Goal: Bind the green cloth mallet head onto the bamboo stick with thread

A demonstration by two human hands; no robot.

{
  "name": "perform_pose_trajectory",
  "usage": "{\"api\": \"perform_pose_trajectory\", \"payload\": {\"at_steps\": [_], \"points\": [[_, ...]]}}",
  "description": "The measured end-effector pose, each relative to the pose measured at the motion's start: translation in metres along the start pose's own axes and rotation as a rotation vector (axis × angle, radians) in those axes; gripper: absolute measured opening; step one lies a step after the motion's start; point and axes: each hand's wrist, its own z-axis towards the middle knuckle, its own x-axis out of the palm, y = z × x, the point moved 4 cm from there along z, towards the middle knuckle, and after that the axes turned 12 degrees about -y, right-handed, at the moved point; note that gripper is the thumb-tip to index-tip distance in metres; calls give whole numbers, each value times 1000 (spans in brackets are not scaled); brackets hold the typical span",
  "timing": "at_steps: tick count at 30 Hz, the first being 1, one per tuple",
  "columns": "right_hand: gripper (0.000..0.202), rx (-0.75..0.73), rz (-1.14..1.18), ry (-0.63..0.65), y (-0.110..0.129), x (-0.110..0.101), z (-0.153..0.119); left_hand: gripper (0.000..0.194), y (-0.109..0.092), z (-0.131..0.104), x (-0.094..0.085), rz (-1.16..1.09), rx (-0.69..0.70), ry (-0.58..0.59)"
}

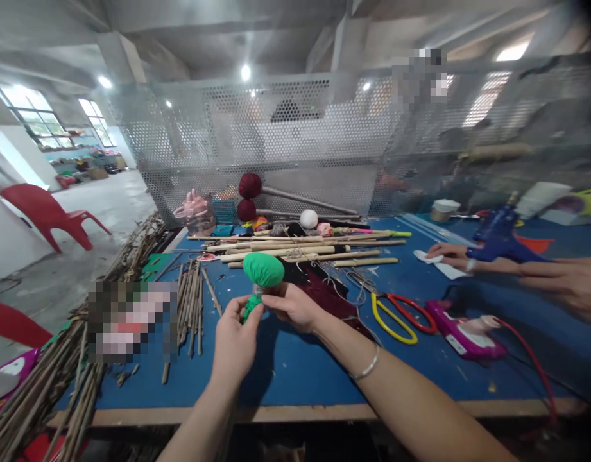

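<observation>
A ball covered in green cloth is held up over the table, its cloth gathered into a neck with grey cord or wire around it. My left hand is closed on the gathered green tail below the neck. Against the neck, my right hand is closed, thumb and fingers pinching at the wrapped part; what exactly lies between them is hidden. Dark red cloth with loose grey cord lies just beyond my right wrist. Scissors with one yellow and one red handle rest to the right of my forearm.
Wooden sticks and two dark red balls on rods lie toward the mesh screen. Twigs are bundled at left. At right are a purple power strip, a blue glue gun and another person's hands.
</observation>
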Motion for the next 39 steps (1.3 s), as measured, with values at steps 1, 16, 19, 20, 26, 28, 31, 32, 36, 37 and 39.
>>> {"api": "perform_pose_trajectory", "payload": {"at_steps": [1,16,19,20,26,28,31,32,36,37,39], "points": [[29,11,-17,-5,1,-3,-1,32,2,1,-1,12,-17,4],[29,191,206,-92,-8,0,2,35,0,1,-5,-74,-231,115],[31,154,203,-121,-5,1,3,33,0,0,-4,-151,-282,166],[32,143,207,-124,-5,1,3,31,-1,0,-3,-183,-305,192],[34,178,259,14,-9,-2,4,25,5,-3,4,-397,-612,443],[37,234,252,104,-12,-4,2,25,9,-5,7,-437,-741,524],[41,221,260,72,-13,-9,2,29,14,-3,5,-301,-694,440],[39,201,271,32,-12,-9,3,33,13,-1,3,-223,-589,349],[34,137,295,-72,-8,-5,5,47,-3,-1,-3,56,-63,46],[33,125,291,-79,-7,-4,6,48,-6,-3,-1,108,24,25],[32,98,272,-82,-6,-2,6,42,-8,-6,1,181,134,2]]}}
